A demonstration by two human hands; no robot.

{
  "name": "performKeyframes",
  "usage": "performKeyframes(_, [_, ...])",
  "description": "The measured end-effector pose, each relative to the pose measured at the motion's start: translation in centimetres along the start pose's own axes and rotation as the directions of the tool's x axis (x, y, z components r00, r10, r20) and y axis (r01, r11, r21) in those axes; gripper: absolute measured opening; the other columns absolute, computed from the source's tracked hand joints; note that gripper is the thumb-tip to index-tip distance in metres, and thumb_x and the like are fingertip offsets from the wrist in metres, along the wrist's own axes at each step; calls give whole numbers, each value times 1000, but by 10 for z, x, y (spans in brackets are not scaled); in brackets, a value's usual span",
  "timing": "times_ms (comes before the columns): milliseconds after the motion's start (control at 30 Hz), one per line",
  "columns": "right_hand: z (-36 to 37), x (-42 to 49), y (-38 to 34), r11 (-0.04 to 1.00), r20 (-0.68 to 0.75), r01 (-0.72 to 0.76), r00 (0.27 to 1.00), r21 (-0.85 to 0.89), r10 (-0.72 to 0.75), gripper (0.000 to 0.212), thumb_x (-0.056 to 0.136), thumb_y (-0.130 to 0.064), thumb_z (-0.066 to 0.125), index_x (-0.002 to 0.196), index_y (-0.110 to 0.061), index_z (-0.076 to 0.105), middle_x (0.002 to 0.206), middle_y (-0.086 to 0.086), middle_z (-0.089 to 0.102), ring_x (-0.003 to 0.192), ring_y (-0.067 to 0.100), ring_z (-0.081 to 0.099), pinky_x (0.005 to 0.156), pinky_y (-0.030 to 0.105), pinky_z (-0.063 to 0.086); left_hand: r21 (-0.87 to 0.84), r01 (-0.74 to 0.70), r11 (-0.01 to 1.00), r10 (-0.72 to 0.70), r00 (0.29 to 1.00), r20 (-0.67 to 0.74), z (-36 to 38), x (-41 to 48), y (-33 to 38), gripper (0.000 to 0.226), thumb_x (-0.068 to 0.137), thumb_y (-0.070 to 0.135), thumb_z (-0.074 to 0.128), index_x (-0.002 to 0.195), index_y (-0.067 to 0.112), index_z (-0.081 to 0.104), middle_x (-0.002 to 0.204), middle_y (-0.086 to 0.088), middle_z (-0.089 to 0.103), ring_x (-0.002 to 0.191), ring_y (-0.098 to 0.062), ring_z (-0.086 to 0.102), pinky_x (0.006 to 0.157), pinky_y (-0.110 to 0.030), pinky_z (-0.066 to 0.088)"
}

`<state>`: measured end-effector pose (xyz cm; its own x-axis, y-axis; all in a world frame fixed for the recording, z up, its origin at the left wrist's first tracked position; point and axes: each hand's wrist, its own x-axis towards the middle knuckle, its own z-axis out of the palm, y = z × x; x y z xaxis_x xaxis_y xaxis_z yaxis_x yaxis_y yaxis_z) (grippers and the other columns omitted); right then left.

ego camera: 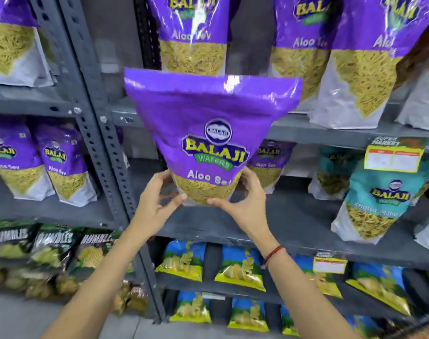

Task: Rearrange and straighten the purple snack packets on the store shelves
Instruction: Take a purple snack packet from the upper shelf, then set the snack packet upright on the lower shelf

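Aloo Sev packet (pixel 208 133), purple and upright, is held off the shelf by its bottom corners: left hand (pixel 157 199) pinches one, right hand (pixel 242 199) the other. It looks light, crinkly and slick, its contents crushable, so grip the stiffer seams. Behind the right hand stands another purple packet (pixel 269 162) on the grey shelf (pixel 294 221).
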<state>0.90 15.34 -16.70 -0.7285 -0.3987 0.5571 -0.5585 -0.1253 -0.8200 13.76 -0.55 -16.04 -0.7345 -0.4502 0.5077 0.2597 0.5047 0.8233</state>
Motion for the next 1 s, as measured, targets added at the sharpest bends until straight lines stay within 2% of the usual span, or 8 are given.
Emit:
performKeyframes(133, [16, -8, 41, 991, 64, -95, 993, -90, 101, 86, 47, -33, 93, 121, -25, 50, 116, -12, 58, 109, 0, 57, 93, 22, 49, 120, 99, 988, -106, 993, 56, -3, -3, -51, 41, 78, 17, 69, 107, 33, 45, 110, -1, 56, 99, 3, 60, 81, -12, 49])
performKeyframes(267, [20, -5, 68, 971, 106, -191, 973, -146, 207, 87, 46, -36, 92, 122, -23, 50, 119, -1, 62, 110, 13, 61, 94, 39, 52, 248, 167, 954, -204, 970, 131, 4, 1, -83, 41, 79, 24, 68, 113, 22, 44, 118, -12, 57, 107, -20, 60, 90, -41, 54])
performKeyframes(333, [17, 0, 80, 954, 113, -255, 955, -159, 274, 86, 46, -33, 92, 121, -22, 51, 119, -1, 64, 109, 12, 61, 94, 37, 53, 261, 191, 946, -237, 959, 155, 13, 8, -91, 48, 77, 35, 68, 116, 19, 44, 121, -10, 58, 110, -20, 58, 89, -44, 53])
performKeyframes(467, [40, 32, 142, 889, 76, -395, 904, -231, 422, 83, 50, -21, 93, 121, -15, 50, 109, -5, 63, 101, 8, 60, 81, 4, 45, 325, 211, 922, -302, 916, 263, 26, 61, -163, 59, 75, 44, 64, 117, 5, 47, 120, -16, 62, 112, -26, 59, 89, -44, 52])
performKeyframes(600, [40, 33, 153, 840, 153, -457, 845, -292, 513, 79, 57, -18, 90, 123, -9, 48, 104, -2, 61, 95, 13, 57, 79, 21, 46, 410, 230, 883, -358, 893, 271, 31, 60, -181, 41, 82, 24, 66, 113, 3, 50, 117, -17, 65, 110, -29, 62, 92, -45, 50])
performKeyframes(700, [44, 33, 159, 811, 178, -495, 808, -312, 562, 76, 62, -18, 87, 124, -7, 45, 108, 4, 61, 96, 14, 54, 76, 18, 41, 417, 247, 875, -368, 899, 239, 32, 55, -189, 33, 84, 22, 63, 111, 8, 49, 114, -12, 67, 104, -26, 64, 89, -47, 51])
performKeyframes(867, [45, 42, 169, 795, 192, -514, 786, -322, 587, 79, 65, -21, 86, 128, -8, 40, 125, 12, 61, 115, 26, 57, 91, 33, 47, 419, 285, 862, -410, 878, 247, 33, 66, -189, 28, 85, 20, 63, 105, 6, 50, 113, -11, 67, 99, -24, 64, 88, -41, 52])
performKeyframes(1000, [44, 33, 167, 814, 145, -536, 807, -226, 572, 92, 63, -26, 86, 137, -10, 33, 135, 9, 55, 126, 22, 51, 99, 31, 42, 607, 312, 731, -560, 783, 271, 33, 68, -195, 31, 82, 28, 65, 102, 5, 59, 109, -13, 69, 102, -30, 64, 85, -42, 51])
